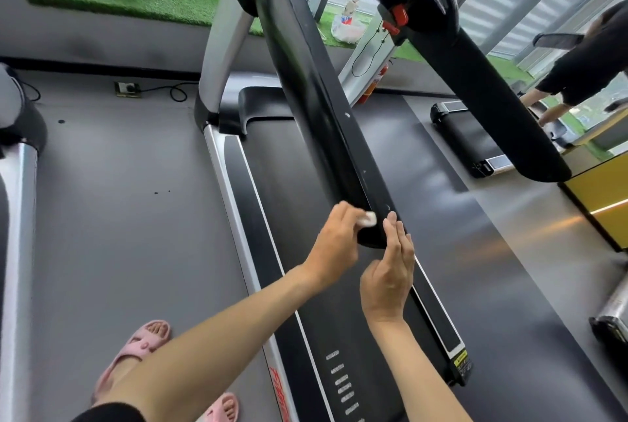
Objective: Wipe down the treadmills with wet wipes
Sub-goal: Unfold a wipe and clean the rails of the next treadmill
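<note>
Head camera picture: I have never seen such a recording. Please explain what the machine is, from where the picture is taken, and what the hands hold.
The camera sits on the person's head and looks down, so both arms enter from below. The machine is a treadmill with black handrails above its dark belt. The left hand pinches a small white wet wipe against the end of the nearer handrail. The right hand is open beside that end and holds nothing. Pink slippers stand on the grey floor.
</note>
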Demonstrator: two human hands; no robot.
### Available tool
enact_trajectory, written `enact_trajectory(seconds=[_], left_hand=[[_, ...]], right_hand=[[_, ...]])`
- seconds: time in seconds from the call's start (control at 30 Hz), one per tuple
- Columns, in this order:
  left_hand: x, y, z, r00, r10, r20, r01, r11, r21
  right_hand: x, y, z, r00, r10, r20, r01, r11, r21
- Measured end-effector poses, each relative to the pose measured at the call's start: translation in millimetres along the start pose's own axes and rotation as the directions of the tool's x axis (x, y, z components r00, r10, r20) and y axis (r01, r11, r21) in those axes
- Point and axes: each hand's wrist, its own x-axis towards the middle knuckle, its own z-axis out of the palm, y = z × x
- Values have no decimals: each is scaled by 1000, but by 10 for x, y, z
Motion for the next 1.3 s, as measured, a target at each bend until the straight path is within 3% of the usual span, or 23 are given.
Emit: enact_trajectory(seconds=[0.07,0.1,0.17,0.23,0.3,0.37,0.53,0.6,0.7,0.87,0.93,1.0,1.03,1.07,1.1,1.13,1.17,1.23,1.3], left_hand=[[-250,-126,-52,986,24,166,-36,997,72],[-308,-204,-93,983,-12,182,-9,993,115],[-206,-315,-195,982,-189,27,185,977,102],[141,-317,-345,897,-403,-182,406,914,-24],[574,-294,-468,808,-538,-239,517,843,-148],[955,-295,-516,772,-587,-241,559,809,-182],[1243,-289,-398,788,-562,-251,560,824,-85],[1065,-232,-267,855,-441,-273,455,890,-15],[625,-82,-106,958,-157,-242,167,986,19],[-19,16,-9,1000,23,19,-23,1000,3],[-245,-142,-119,938,168,302,-208,972,105],[-362,-460,-317,804,238,544,-428,868,252],[-351,-609,-397,828,178,531,-395,857,330],[-295,-729,-460,907,48,418,-224,896,384],[-178,-770,-514,967,-138,212,50,926,373],[-9,-787,-558,941,-339,14,322,903,284],[178,-767,-582,853,-512,-106,522,842,135],[509,-749,-529,692,-712,-122,703,703,-113],[684,-652,-405,593,-804,-50,766,582,-274]], right_hand=[[11,4,-3,1000,-11,-12,11,1000,-7],[10,-3,5,1000,-7,-14,7,1000,-12],[-4,-32,28,1000,12,-14,-12,1000,-19],[-9,-49,39,1000,22,-11,-22,1000,-18],[-1,-35,28,1000,10,-3,-10,1000,-12],[6,-17,12,1000,0,8,0,1000,-3],[13,-12,-9,1000,-11,11,11,1000,-8],[5,9,7,1000,-12,6,12,1000,-14],[-2,3,24,1000,-4,-14,4,1000,-11],[7,-18,26,999,-4,-33,4,1000,2],[3,0,12,1000,-8,-17,8,1000,6],[1,10,-2,1000,-18,5,18,1000,4],[4,21,-2,1000,-19,10,19,1000,-3],[5,29,2,1000,-18,16,19,1000,-9],[2,30,6,1000,-15,21,15,1000,-12],[3,28,12,1000,-8,25,8,1000,-13],[2,23,15,1000,-2,29,3,1000,-14],[1,25,5,999,-4,42,5,1000,-21],[6,45,-22,998,-15,55,17,1000,-22]])
